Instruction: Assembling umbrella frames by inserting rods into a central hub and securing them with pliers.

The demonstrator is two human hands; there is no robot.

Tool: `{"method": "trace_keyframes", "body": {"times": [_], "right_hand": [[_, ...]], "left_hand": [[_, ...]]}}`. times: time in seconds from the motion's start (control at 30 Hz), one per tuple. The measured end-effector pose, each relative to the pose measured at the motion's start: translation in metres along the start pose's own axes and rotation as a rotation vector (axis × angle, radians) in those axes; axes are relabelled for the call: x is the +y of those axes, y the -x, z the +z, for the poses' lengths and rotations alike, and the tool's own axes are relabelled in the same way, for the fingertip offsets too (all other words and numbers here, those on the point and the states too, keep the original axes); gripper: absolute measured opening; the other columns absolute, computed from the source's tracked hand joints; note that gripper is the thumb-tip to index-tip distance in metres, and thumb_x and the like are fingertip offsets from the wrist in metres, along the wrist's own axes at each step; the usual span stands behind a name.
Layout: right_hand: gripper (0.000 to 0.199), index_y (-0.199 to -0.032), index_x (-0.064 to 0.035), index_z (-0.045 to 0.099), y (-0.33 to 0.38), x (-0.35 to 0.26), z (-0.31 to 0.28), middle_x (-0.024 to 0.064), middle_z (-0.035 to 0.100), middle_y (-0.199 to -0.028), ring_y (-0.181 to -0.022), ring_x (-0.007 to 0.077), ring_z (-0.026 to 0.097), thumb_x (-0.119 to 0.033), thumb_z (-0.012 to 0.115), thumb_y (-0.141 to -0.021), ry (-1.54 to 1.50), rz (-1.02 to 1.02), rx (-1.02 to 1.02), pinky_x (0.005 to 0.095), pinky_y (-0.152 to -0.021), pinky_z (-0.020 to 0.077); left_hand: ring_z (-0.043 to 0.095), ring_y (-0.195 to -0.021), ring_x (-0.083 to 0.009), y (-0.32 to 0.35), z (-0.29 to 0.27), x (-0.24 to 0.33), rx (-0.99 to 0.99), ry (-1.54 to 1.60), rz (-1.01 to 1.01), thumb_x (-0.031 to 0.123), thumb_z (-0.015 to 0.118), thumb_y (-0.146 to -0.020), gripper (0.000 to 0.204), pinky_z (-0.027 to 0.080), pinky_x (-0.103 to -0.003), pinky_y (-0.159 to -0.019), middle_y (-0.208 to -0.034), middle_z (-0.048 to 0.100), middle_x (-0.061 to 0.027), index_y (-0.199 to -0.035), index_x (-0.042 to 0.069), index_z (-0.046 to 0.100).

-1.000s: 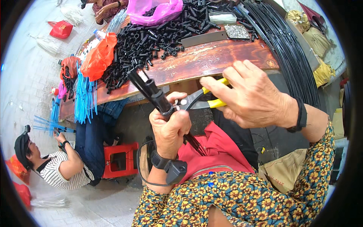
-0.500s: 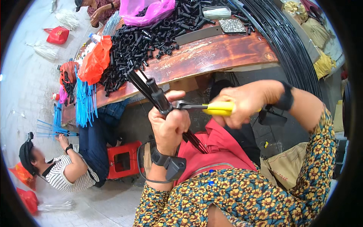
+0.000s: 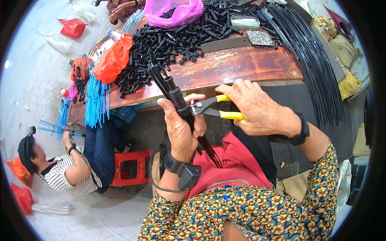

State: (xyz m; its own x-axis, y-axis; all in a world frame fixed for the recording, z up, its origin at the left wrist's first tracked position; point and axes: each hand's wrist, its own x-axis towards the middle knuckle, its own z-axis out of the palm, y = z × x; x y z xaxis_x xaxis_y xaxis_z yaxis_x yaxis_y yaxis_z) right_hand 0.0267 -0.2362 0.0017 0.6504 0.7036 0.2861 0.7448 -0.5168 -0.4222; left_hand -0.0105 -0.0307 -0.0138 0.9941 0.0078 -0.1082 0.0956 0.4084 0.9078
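My left hand (image 3: 183,128) is closed around a bundle of thin black rods (image 3: 207,150), which stands tilted above my lap. A black plastic sleeve (image 3: 175,95) sits among the rods, above my fingers, and my thumb points up beside it. My right hand (image 3: 257,106) grips a pair of pliers (image 3: 231,115) with yellow handles, which are spread apart. The dark jaws point left at the collar of the sleeve. Small pale pieces (image 3: 196,106) show at the jaw tips; whether the jaws touch the sleeve I cannot tell.
On the wooden table (image 3: 249,66) lie heaped black plastic fittings (image 3: 177,40), a tray of small metal pieces (image 3: 259,38) and long black rods (image 3: 309,60). Blue rods (image 3: 96,100) hang over its left side. A seated co-worker (image 3: 72,164) is at the left, near a red stool (image 3: 130,168).
The plier handles have spread apart, and the pale pieces now show at the jaws. My right hand's fingers have lifted and loosened around the handles. The whole view has shifted a little.
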Motion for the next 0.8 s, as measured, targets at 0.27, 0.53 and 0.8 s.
{"method": "trace_keyframes", "body": {"times": [0.27,0.53,0.8], "right_hand": [[0.067,-0.131,-0.0035,0.042,-0.004,-0.010,0.019,0.0165,0.049,-0.096,-0.087,0.0325,0.049,-0.012,0.068,-0.070,0.297,0.066,0.227,0.0429,-0.076,0.0372],[0.059,-0.123,0.0008,0.047,-0.008,-0.007,0.030,0.0154,0.050,-0.087,-0.081,0.0301,0.050,-0.010,0.067,-0.068,0.395,0.045,0.309,0.0404,-0.073,0.0379],[0.035,-0.098,-0.0013,0.053,-0.006,-0.001,0.032,0.0125,0.055,-0.074,-0.070,0.0303,0.057,-0.008,0.067,-0.067,0.334,0.039,0.318,0.0408,-0.065,0.0444]], "left_hand": [[0.029,-0.033,-0.0108,-0.003,-0.001,-0.001,0.065,-0.004,0.036,0.081,0.022,-0.085,0.090,0.026,-0.027,-0.036,-0.042,0.035,0.0006,-0.108,0.004,0.061],[0.032,-0.033,-0.0080,-0.003,-0.002,-0.001,0.091,0.023,0.079,0.079,0.025,-0.087,0.091,0.026,-0.024,-0.035,-0.043,0.041,0.0006,-0.107,0.000,0.065],[0.032,-0.033,-0.0078,-0.003,0.001,-0.001,0.098,0.019,0.082,0.079,0.026,-0.087,0.091,0.026,-0.024,-0.034,-0.043,0.041,0.0007,-0.108,0.000,0.065]]}}
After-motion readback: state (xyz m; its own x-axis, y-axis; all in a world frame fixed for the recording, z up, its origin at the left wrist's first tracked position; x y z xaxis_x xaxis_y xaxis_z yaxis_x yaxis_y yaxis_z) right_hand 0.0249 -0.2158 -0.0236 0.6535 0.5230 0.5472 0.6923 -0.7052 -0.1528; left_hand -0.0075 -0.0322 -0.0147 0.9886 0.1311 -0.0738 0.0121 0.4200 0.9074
